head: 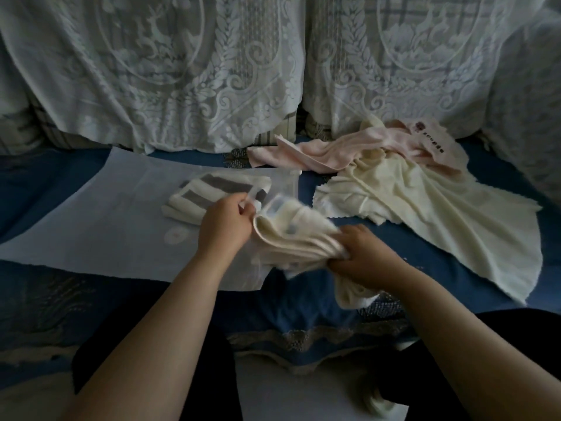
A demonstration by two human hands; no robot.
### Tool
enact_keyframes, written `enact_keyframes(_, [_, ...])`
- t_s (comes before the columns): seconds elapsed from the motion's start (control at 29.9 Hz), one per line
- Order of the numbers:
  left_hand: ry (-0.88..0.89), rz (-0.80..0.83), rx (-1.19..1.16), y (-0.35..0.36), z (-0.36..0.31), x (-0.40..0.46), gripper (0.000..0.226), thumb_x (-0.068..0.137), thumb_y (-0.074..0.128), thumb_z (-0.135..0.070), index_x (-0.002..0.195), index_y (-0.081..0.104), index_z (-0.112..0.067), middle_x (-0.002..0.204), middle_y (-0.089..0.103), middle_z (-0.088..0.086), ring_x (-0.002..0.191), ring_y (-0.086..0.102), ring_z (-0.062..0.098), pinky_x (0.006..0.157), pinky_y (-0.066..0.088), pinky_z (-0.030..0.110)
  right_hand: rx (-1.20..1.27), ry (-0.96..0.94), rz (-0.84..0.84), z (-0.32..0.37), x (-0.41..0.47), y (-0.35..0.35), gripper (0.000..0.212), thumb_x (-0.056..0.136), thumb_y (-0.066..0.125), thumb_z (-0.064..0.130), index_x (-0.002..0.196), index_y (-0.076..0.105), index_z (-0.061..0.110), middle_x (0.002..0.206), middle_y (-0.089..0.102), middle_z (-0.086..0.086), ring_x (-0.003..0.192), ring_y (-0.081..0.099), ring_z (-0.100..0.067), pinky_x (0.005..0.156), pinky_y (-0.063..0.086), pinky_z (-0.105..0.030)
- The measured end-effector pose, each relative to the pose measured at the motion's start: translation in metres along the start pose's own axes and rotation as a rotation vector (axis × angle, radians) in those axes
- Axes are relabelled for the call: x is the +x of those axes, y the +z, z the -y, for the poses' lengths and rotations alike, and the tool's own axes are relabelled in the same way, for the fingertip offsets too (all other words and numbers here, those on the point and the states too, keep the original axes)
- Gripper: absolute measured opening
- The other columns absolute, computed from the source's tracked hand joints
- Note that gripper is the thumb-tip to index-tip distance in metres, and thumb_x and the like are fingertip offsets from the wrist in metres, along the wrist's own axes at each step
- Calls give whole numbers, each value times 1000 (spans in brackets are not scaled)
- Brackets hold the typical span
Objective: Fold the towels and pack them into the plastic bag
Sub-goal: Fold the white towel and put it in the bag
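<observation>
Right hand (362, 253) clamps the folded cream towel (297, 235) at its near end, long axis running up-left toward the mouth of the translucent white plastic bag (121, 226). Left hand (226, 221), nearer that mouth, pinches its edge up. A folded grey-striped towel (212, 189) sits inside already. Everything rests on a blue patterned sofa seat (303, 317); beyond, a loose cream cloth (440, 208), a crumpled pink towel (318, 153), then lace-covered cushions (182, 71)
</observation>
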State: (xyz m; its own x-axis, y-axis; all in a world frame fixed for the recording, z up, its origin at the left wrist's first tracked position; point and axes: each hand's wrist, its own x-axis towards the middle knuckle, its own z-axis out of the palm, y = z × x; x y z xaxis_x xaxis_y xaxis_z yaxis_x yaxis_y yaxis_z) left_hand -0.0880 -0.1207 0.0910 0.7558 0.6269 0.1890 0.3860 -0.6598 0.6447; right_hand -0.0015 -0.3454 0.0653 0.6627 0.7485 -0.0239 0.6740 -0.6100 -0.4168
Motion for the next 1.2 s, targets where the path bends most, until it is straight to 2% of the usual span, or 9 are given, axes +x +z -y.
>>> enact_keyframes(0.13, [3, 70, -99, -10, 5, -3, 38, 92, 51, -30, 129, 57, -21, 101, 71, 5, 93, 65, 23, 83, 52, 35, -343, -88, 240, 15, 19, 9, 46, 83, 57, 42, 126, 54, 26, 124, 51, -3, 119, 41, -25, 95, 39, -37])
enact_keyframes(0.3, [64, 213, -140, -26, 5, -16, 45, 92, 55, -25, 136, 49, -26, 83, 70, 9, 69, 63, 17, 64, 49, 26, 213, -50, 15, 35, 44, -13, 20, 79, 69, 25, 93, 67, 10, 92, 65, -7, 88, 62, -23, 73, 45, -33])
enact_keyframes(0.47, [93, 167, -231, -38, 8, -20, 43, 94, 54, -20, 136, 49, -22, 51, 50, -15, 44, 43, -3, 48, 35, 6, -26, -138, 60, 60, 57, 18, 35, 82, 60, 40, 115, 63, 27, 110, 55, -3, 107, 47, -23, 84, 40, -33])
enact_keyframes(0.6, [137, 167, -219, -44, 8, -22, 47, 92, 55, -20, 138, 47, -26, 56, 41, -12, 48, 41, -1, 55, 37, 9, 164, -141, -76, 92, 64, 30, 33, 82, 59, 35, 112, 64, 23, 118, 54, -6, 116, 45, -26, 89, 40, -34])
enact_keyframes(0.73, [159, 200, -234, -53, 5, -27, 49, 93, 54, -17, 140, 44, -26, 55, 49, -21, 59, 50, -8, 72, 39, 2, 135, -169, 85, 130, 96, 42, 39, 91, 39, 30, 123, 55, 15, 133, 53, -12, 126, 45, -32, 106, 35, -42])
enact_keyframes(0.84, [139, 213, -260, -65, 9, -31, 48, 94, 53, -16, 139, 45, -29, 58, 55, -29, 66, 53, -11, 87, 41, 12, 87, -140, 127, 149, 122, 55, 41, 93, 47, 23, 131, 48, 8, 141, 46, -16, 133, 39, -33, 112, 30, -44])
enact_keyframes(0.97, [73, 188, -339, -77, 21, -34, 49, 92, 54, -11, 133, 48, -37, 59, 49, -6, 59, 47, 6, 65, 45, 16, 91, -211, 295, 152, 129, 70, 47, 95, 36, 39, 137, 43, 18, 146, 39, -14, 137, 31, -34, 111, 28, -50])
enact_keyframes(1.07, [14, 177, -394, -81, 32, -32, 49, 91, 53, -7, 132, 50, -33, 56, 53, -4, 53, 49, 3, 53, 43, 14, 238, 16, 37, 128, 111, 83, 62, 87, 44, 57, 141, 35, 27, 148, 34, -9, 133, 33, -35, 106, 34, -50])
enact_keyframes(1.2, [-17, 224, -436, -75, 34, -31, 48, 91, 54, -5, 135, 50, -24, 56, 57, -1, 59, 52, 12, 53, 47, 20, 560, 178, 224, 122, 91, 102, 65, 88, 58, 42, 139, 32, 11, 124, 57, -16, 99, 62, -29, 81, 55, -41])
